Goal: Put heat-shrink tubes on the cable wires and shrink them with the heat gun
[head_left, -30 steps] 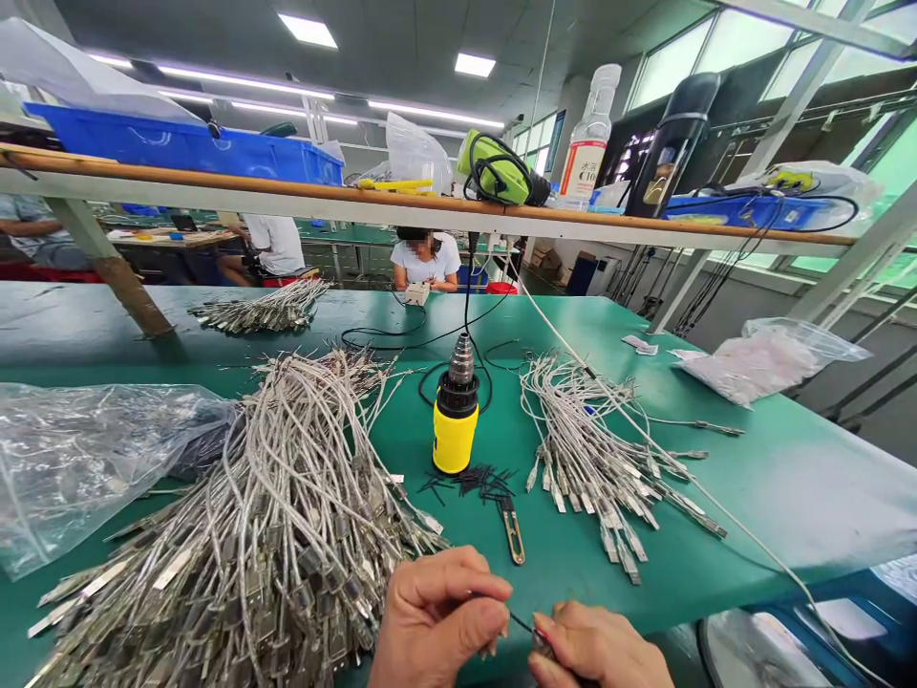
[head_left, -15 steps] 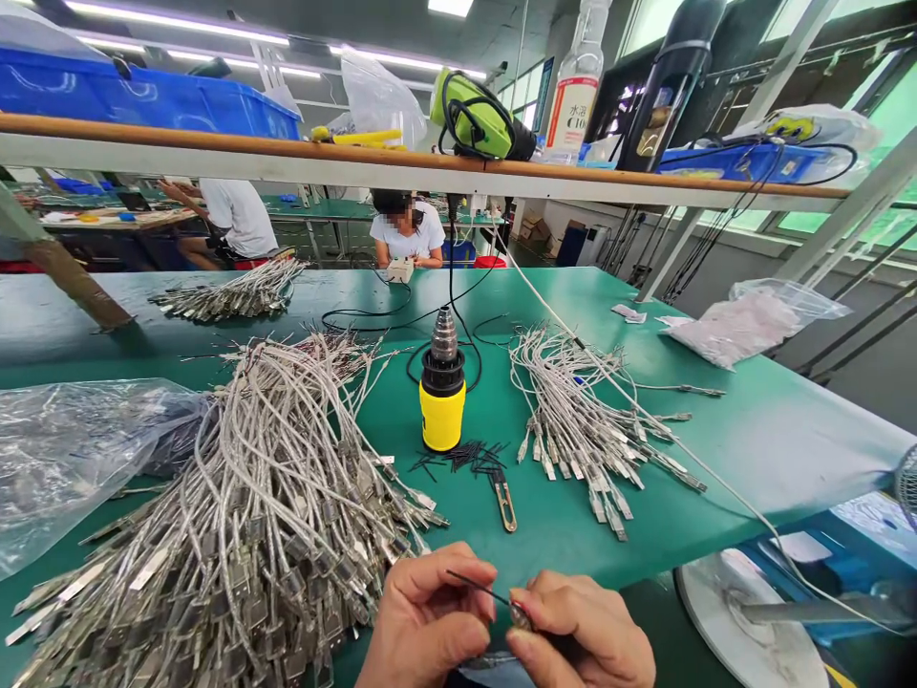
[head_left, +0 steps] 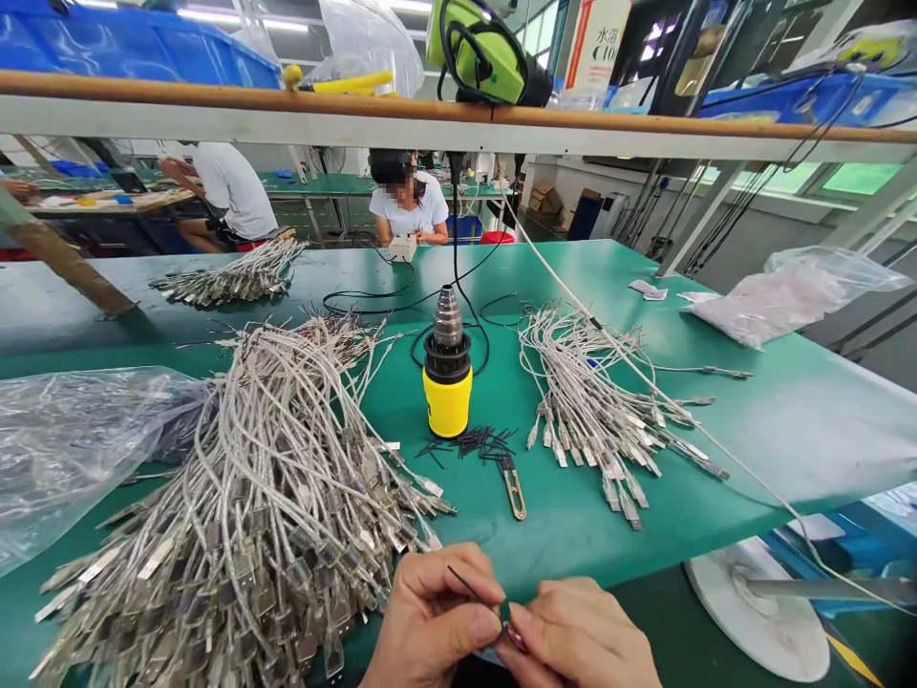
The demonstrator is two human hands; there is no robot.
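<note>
The left hand (head_left: 430,621) and right hand (head_left: 580,635) pinch a thin black tube (head_left: 474,591) in a narrow grip, by the near edge of the green counter (head_left: 788,430). Small snips (head_left: 513,487) lie on the counter just past the hands, beside tiny black tubes (head_left: 465,444).

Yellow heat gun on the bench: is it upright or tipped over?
Upright: the yellow heat gun stands on its base on the green bench, with its metal nozzle pointing straight up, not lying on its side.
</note>
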